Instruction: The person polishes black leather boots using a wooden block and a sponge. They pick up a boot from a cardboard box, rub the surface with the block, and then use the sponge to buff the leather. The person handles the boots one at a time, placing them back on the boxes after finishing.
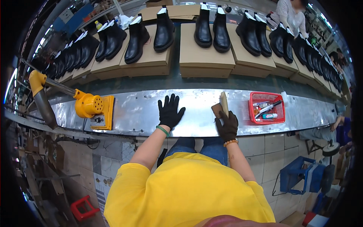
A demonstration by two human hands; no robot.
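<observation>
My left hand [170, 112], in a black glove, lies flat on the metal bench [147, 123] with its fingers spread and nothing in it. To the right, my gloved right hand [227, 128] has its fingers bent around the near end of a pale, long wooden-looking piece [224, 103]. Beside that piece, touching or nearly touching my fingers, is a small brown block [217, 109]. Whether the two are joined I cannot tell, as the glove hides their near ends.
A red basket [250, 109] of small tools and tubes stands right of my right hand. A yellow machine [89, 106] with a hose sits at left. Beyond the bench, black ankle boots [163, 32] stand on cardboard boxes [206, 68]. Another person [293, 17] is at far right.
</observation>
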